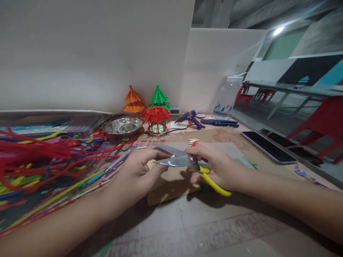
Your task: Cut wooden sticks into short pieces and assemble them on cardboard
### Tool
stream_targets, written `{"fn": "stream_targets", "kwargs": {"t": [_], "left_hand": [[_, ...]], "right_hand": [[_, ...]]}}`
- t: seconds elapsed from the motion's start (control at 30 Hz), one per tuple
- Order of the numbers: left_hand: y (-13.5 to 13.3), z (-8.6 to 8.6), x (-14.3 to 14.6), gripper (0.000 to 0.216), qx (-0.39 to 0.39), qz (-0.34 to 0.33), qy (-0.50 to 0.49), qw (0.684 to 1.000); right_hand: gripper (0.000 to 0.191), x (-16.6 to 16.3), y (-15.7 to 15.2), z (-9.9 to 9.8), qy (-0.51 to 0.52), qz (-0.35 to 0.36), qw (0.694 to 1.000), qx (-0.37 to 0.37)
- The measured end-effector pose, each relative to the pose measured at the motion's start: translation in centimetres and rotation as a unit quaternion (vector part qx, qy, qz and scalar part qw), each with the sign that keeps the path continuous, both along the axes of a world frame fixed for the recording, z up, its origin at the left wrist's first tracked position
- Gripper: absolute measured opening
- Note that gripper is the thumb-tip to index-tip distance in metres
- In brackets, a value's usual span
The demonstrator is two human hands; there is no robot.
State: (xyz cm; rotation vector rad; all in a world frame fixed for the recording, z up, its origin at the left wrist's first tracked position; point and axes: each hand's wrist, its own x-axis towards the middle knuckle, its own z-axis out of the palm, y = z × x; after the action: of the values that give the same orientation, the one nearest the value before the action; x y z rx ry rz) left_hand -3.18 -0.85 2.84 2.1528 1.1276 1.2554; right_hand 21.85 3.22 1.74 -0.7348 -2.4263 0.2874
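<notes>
My right hand [214,164] grips a pair of scissors [178,160] with broad steel blades spread apart, pointing left. A yellow handle [217,185] sticks out below the fingers, and a bit of red shows by the index finger. My left hand [143,173] is closed in a pinch beside the blades. A small pale tip [173,156] shows between the blades near its fingertips; what the fingers hold is mostly hidden. Under both hands lies a yellowish card [171,194]. Several short pale sticks [193,141] rest just beyond the right hand.
Colourful pipe cleaners [40,160] crowd the left side. Behind stand a metal dish [123,126], small orange [131,100], green [158,96] and red [157,116] tiered models, a blue glue gun [191,117], blue-handled tool [219,122] and bottle [226,98]. A phone [268,146] lies right.
</notes>
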Motion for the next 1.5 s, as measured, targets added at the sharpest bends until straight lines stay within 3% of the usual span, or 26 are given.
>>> {"fn": "stream_targets", "kwargs": {"t": [0.4, 0.87, 1.07, 1.27, 1.5], "left_hand": [[-0.06, 0.04, -0.21, 0.017, 0.033, -0.005, 0.027, 0.999], [0.05, -0.28, -0.19, 0.017, 0.012, -0.015, 0.009, 1.000], [0.19, -0.17, -0.09, 0.018, -0.035, -0.034, -0.009, 0.999], [0.12, -0.06, -0.10, 0.018, -0.054, -0.048, -0.034, 0.997], [0.42, -0.40, -0.12, 0.012, -0.057, -0.060, -0.069, 0.994]], "right_hand": [[0.049, 0.07, -0.18, 0.19, -0.012, 0.004, 1.000, 0.026], [0.046, 0.12, -0.25, 0.29, -0.021, -0.019, 1.000, -0.007], [0.041, 0.14, 0.10, -0.05, 0.010, -0.028, 0.995, -0.098], [0.057, -0.09, 0.23, 0.12, 0.051, -0.048, 0.974, -0.217], [0.050, -0.20, -0.35, 0.16, 0.012, -0.028, 0.989, -0.145]]}}
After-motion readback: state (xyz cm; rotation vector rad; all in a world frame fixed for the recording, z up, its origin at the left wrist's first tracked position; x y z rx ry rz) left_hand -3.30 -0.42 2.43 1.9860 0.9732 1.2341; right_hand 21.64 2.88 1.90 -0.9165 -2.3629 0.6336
